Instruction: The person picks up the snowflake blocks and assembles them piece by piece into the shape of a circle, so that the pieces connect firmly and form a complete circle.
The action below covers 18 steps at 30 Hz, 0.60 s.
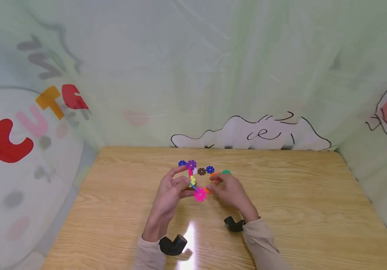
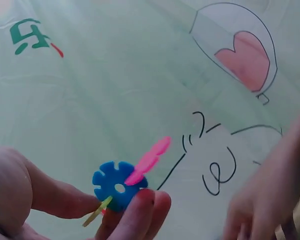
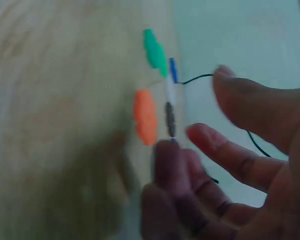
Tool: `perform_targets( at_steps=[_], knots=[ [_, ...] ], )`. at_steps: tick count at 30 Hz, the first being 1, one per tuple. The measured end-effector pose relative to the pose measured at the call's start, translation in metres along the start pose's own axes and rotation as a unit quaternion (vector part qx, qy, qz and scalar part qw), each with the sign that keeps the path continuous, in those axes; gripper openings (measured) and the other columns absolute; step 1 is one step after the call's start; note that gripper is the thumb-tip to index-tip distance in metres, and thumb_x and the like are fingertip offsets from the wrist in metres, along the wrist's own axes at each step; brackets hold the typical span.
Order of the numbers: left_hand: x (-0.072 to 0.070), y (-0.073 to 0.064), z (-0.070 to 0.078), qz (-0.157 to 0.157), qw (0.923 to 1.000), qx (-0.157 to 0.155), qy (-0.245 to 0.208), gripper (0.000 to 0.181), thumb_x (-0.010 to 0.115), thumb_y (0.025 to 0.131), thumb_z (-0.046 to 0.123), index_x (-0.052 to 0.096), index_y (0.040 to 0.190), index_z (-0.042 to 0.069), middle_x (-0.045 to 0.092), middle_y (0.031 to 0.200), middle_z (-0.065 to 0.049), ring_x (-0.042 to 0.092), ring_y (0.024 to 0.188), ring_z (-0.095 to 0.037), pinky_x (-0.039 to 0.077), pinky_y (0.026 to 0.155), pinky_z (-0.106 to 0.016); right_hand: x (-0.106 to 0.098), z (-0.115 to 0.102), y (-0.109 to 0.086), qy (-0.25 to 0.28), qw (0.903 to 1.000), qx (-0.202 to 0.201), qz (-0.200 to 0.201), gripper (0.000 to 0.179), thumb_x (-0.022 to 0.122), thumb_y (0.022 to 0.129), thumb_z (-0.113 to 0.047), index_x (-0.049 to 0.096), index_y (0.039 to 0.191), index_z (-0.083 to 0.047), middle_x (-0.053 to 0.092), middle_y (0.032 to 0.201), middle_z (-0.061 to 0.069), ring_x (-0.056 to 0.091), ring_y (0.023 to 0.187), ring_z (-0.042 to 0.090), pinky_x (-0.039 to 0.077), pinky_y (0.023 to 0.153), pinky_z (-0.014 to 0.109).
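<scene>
My left hand [image 1: 167, 191] pinches a joined group of notched plastic flower discs. In the left wrist view, a blue disc [image 2: 110, 182] has a pink disc [image 2: 149, 161] and a yellow disc [image 2: 96, 214] slotted into it, held at the fingertips. A purple disc [image 1: 191, 164] shows by the left fingertips in the head view. To the right, my right hand [image 1: 229, 190] hovers with thumb and forefinger apart and nothing visible between them. Close by is an orange disc [image 3: 145, 117]; another orange piece [image 1: 208, 190] is partly hidden near the right fingertips.
Loose discs lie farther back on the wooden table [image 1: 298, 198]: brown [image 1: 201, 171], blue [image 1: 210, 170], green [image 1: 226, 172], white [image 1: 195, 171] and a second blue disc [image 1: 181, 163]. A printed curtain [image 1: 207, 75] stands behind the table. Each wrist wears a black camera.
</scene>
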State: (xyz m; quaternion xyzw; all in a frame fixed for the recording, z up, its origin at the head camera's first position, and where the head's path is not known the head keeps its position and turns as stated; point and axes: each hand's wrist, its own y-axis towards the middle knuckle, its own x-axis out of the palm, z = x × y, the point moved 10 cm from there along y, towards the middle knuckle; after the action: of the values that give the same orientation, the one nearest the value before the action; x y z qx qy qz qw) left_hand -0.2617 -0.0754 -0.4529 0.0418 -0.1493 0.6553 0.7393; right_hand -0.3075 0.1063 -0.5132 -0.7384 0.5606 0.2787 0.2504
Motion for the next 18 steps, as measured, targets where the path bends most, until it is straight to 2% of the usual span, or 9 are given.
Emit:
perform_targets(
  at_steps=[3, 6, 8, 10, 12, 16, 18],
  knots=[
    [0.004, 0.001, -0.005, -0.024, 0.9994, -0.015, -0.019, 0.057, 0.054, 0.104, -0.004, 0.035, 0.158, -0.004, 0.066, 0.090, -0.002, 0.071, 0.080, -0.012, 0.067, 0.081, -0.033, 0.011, 0.004, 0.001, -0.063, 0.9980, 0.008, -0.002, 0.023, 0.081, 0.093, -0.021, 0.076, 0.111, -0.008, 0.072, 0.107, 0.009, 0.066, 0.100, 0.025, 0.059, 0.088, 0.046],
    [0.010, 0.002, -0.007, -0.061, 0.9972, -0.018, -0.038, 0.058, 0.053, 0.104, -0.003, 0.033, 0.158, -0.005, 0.064, 0.092, 0.000, 0.071, 0.085, -0.012, 0.066, 0.084, -0.034, 0.016, 0.005, 0.001, -0.103, 0.9946, 0.012, -0.001, 0.011, 0.082, 0.091, -0.014, 0.075, 0.099, -0.011, 0.067, 0.100, 0.007, 0.061, 0.092, 0.023, 0.057, 0.081, 0.044],
    [0.015, 0.002, -0.007, -0.086, 0.9950, -0.015, -0.048, 0.055, 0.052, 0.104, -0.004, 0.036, 0.156, -0.007, 0.063, 0.093, 0.001, 0.072, 0.088, -0.014, 0.066, 0.085, -0.035, 0.016, 0.004, 0.001, -0.114, 0.9934, 0.011, 0.004, 0.010, 0.082, 0.089, -0.010, 0.073, 0.094, -0.011, 0.064, 0.095, 0.006, 0.057, 0.086, 0.022, 0.054, 0.076, 0.041],
    [0.019, 0.003, -0.007, -0.107, 0.9928, -0.011, -0.052, 0.050, 0.052, 0.104, -0.004, 0.040, 0.153, -0.008, 0.065, 0.096, 0.001, 0.073, 0.091, -0.015, 0.067, 0.085, -0.036, 0.015, 0.004, 0.001, -0.116, 0.9932, 0.010, 0.009, 0.014, 0.082, 0.088, -0.008, 0.071, 0.095, -0.010, 0.063, 0.095, 0.006, 0.057, 0.085, 0.021, 0.054, 0.075, 0.040],
    [0.022, 0.004, -0.007, -0.115, 0.9918, -0.009, -0.055, 0.044, 0.053, 0.105, -0.002, 0.045, 0.148, -0.009, 0.065, 0.097, 0.001, 0.073, 0.092, -0.015, 0.067, 0.085, -0.038, 0.014, 0.004, 0.001, -0.114, 0.9934, 0.009, 0.012, 0.020, 0.082, 0.086, -0.005, 0.069, 0.102, -0.009, 0.064, 0.099, 0.007, 0.059, 0.089, 0.023, 0.056, 0.077, 0.041],
    [0.023, 0.004, -0.012, -0.113, 0.9916, -0.022, -0.060, 0.035, 0.053, 0.110, 0.009, 0.049, 0.142, -0.005, 0.064, 0.104, -0.002, 0.072, 0.096, -0.016, 0.066, 0.089, -0.043, 0.016, 0.004, 0.001, -0.112, 0.9936, 0.010, 0.010, 0.040, 0.083, 0.082, -0.002, 0.067, 0.118, -0.009, 0.063, 0.109, 0.011, 0.061, 0.095, 0.026, 0.058, 0.080, 0.045],
    [0.023, 0.005, -0.015, -0.109, 0.9918, -0.031, -0.059, 0.037, 0.048, 0.113, 0.018, 0.049, 0.141, -0.006, 0.063, 0.107, -0.004, 0.071, 0.098, -0.016, 0.065, 0.093, -0.047, 0.018, 0.005, 0.001, -0.114, 0.9934, 0.016, 0.004, 0.043, 0.083, 0.081, -0.001, 0.068, 0.121, -0.010, 0.062, 0.110, 0.011, 0.060, 0.094, 0.027, 0.057, 0.079, 0.044]
  ],
)
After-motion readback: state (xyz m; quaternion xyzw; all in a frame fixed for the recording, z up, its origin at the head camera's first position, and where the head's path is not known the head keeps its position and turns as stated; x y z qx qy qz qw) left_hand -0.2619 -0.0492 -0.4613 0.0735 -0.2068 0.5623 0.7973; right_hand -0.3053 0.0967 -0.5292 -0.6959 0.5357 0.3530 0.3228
